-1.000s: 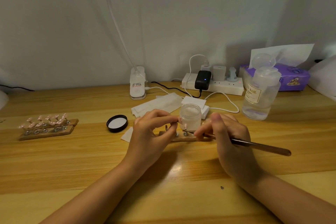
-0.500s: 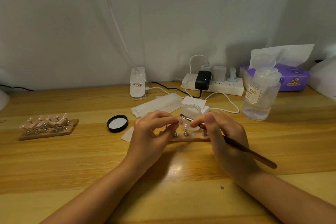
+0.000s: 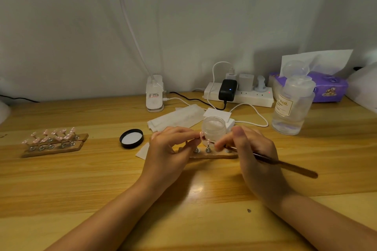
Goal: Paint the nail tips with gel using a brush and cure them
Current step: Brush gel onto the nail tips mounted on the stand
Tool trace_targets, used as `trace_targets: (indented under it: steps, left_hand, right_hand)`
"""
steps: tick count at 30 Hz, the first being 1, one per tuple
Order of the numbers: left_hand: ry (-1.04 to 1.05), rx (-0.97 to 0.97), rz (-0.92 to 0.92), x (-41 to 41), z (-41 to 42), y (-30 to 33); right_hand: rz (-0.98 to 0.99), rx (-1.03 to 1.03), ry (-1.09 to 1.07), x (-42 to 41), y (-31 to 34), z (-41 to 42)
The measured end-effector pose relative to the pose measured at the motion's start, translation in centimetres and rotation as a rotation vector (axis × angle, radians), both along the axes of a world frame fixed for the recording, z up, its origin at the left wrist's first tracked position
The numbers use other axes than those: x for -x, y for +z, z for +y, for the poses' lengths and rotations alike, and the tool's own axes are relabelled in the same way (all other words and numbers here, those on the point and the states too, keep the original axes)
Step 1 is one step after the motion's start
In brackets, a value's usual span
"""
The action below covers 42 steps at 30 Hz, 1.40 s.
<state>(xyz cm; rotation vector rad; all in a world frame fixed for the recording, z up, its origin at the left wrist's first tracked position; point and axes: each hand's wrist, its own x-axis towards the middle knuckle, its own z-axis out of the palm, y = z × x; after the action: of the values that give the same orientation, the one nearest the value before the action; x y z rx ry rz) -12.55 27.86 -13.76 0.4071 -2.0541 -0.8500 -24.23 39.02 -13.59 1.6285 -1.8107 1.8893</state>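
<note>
A wooden desk [image 3: 61, 185] fills the lower half of the view, running back to a pale wall [image 3: 81, 26] at twelve o'clock. At two o'clock a purple tissue box [image 3: 328, 87] sits against the wall with a white sheet standing out of it, and just in front of it stands a clear pump bottle [image 3: 291, 106] with a cream label. A white power strip [image 3: 244, 96] lies at about one o'clock, a black charger [image 3: 227, 89] plugged into it, and a white lamp base [image 3: 154, 93] stands at twelve o'clock. White wipes [image 3: 175, 117] lie flat between the lamp base and the hands. At nine o'clock two wooden strips [image 3: 55, 144] carry a row of pink nail tips [image 3: 51, 135] on small metal stands. The left hand [image 3: 167, 153] sits at the centre, its fingers curled and pinching a pink nail tip on its stand [image 3: 201, 135] just beside the open gel jar [image 3: 213, 129]. The right hand [image 3: 257, 159] grips a brush [image 3: 285, 164], the handle slanting out toward four o'clock and the tip pointing at the pinched nail tip; whether the bristles touch it I cannot tell. Below both hands lies a wooden holder [image 3: 214, 156] with metal stands upright on it. The jar's black lid [image 3: 131, 138] lies upside down at ten o'clock, apart from the jar.
</note>
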Motion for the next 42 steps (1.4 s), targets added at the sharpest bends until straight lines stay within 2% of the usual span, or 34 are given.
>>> trace_targets:
  steps: [4,8,14,18,21,26,32,36,42]
  left_hand:
    - [0.005,0.001,0.023,0.07,0.04,0.11]
    - [0.010,-0.002,0.029,0.08,0.04,0.07]
    - [0.019,-0.023,0.034,0.13,0.10,0.02]
    - [0.026,-0.021,0.020,0.11,0.11,0.03]
    - [0.029,-0.016,0.003,0.10,0.08,0.03]
    - [0.052,0.024,-0.022,0.16,-0.12,-0.22]
    - [0.065,0.042,-0.027,0.15,-0.02,-0.08]
    - [0.070,0.037,-0.031,0.17,0.17,0.06]
    - [0.073,0.019,-0.023,0.13,0.33,0.15]
  right_hand:
    - [-0.038,0.031,0.014,0.11,-0.20,0.35]
    - [-0.050,-0.023,0.020,0.13,0.07,0.06]
    - [0.039,0.021,0.039,0.09,-0.06,0.20]
    - [-0.004,0.001,0.003,0.25,0.13,0.01]
    - [0.040,-0.044,-0.002,0.15,0.14,-0.25]
    - [0.021,0.000,0.012,0.24,-0.15,0.19]
    - [0.119,-0.011,-0.036,0.06,0.12,-0.35]
    - [0.040,0.036,-0.020,0.28,-0.14,0.05]
    - [0.112,-0.011,-0.047,0.03,0.16,-0.39]
